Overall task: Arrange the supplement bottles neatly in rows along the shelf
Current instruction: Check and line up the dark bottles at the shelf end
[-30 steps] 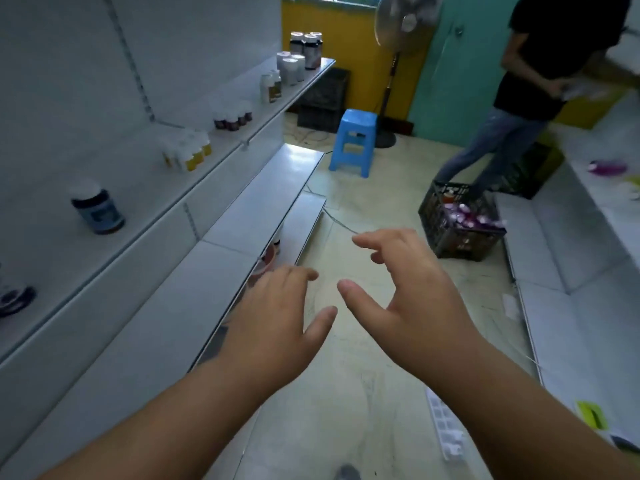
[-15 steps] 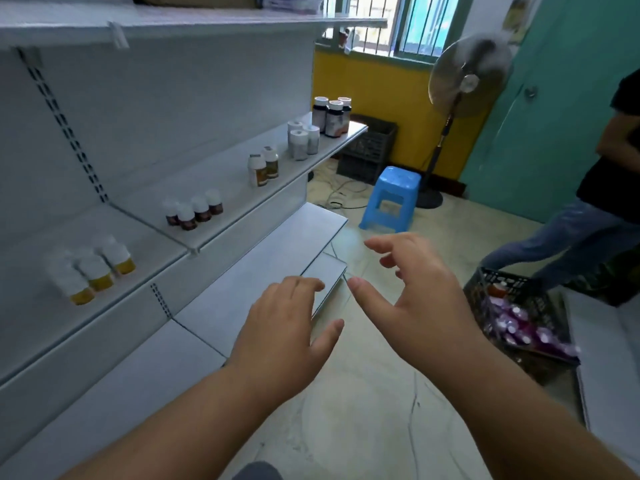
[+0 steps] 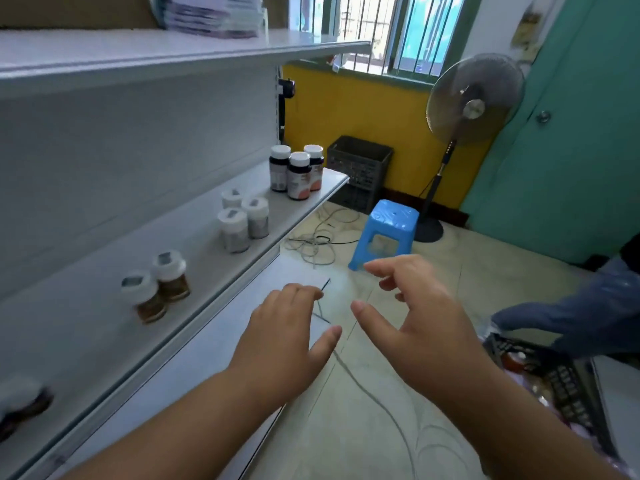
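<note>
A person's left hand [image 3: 280,344] and right hand [image 3: 419,327] hover empty over the floor beside a white shelf [image 3: 104,327], both wide with fingers loosely spread and thumbs turned toward each other. Along the shelf the supplement bottles stand in clusters: three dark bottles [image 3: 298,173] at the far end near the front edge, three white bottles [image 3: 244,220] nearer, and two amber bottles [image 3: 156,287] closer still. A blue stool [image 3: 386,230] and a standing fan [image 3: 472,98] sit beyond.
</note>
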Action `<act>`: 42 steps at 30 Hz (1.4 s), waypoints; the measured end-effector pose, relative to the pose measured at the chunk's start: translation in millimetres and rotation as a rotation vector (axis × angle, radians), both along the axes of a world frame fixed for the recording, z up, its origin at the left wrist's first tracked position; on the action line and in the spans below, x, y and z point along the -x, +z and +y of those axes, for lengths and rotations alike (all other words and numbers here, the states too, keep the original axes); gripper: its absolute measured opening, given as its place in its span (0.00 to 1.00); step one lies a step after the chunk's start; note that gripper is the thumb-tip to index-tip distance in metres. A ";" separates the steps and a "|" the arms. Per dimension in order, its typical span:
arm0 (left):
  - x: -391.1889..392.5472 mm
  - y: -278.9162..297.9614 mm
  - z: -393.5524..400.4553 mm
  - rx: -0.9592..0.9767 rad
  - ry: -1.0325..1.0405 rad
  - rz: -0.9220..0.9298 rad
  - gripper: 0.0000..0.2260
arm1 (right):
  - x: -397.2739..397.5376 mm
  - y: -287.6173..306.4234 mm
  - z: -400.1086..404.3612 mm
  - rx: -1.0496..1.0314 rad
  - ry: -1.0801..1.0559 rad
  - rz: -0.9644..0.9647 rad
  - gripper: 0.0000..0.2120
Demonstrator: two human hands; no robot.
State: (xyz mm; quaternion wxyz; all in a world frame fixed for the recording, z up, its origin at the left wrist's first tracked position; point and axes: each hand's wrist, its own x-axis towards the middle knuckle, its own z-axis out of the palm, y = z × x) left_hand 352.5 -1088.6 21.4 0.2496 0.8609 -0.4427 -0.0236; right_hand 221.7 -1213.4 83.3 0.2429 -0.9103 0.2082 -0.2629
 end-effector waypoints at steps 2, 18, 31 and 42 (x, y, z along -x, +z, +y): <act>-19.3 -10.2 -39.2 0.000 0.024 0.005 0.24 | -22.9 -9.9 -40.8 -0.005 0.021 -0.007 0.19; -156.3 -36.5 -234.7 -0.057 0.626 0.010 0.29 | -283.8 -27.9 -282.0 -0.028 0.566 0.006 0.14; -215.2 -67.4 -287.6 -0.464 0.870 0.146 0.42 | -408.5 -46.4 -317.9 0.418 0.731 0.068 0.16; -217.8 -86.8 -296.9 -0.592 0.927 0.142 0.47 | -429.7 -44.9 -334.0 0.381 0.917 0.004 0.19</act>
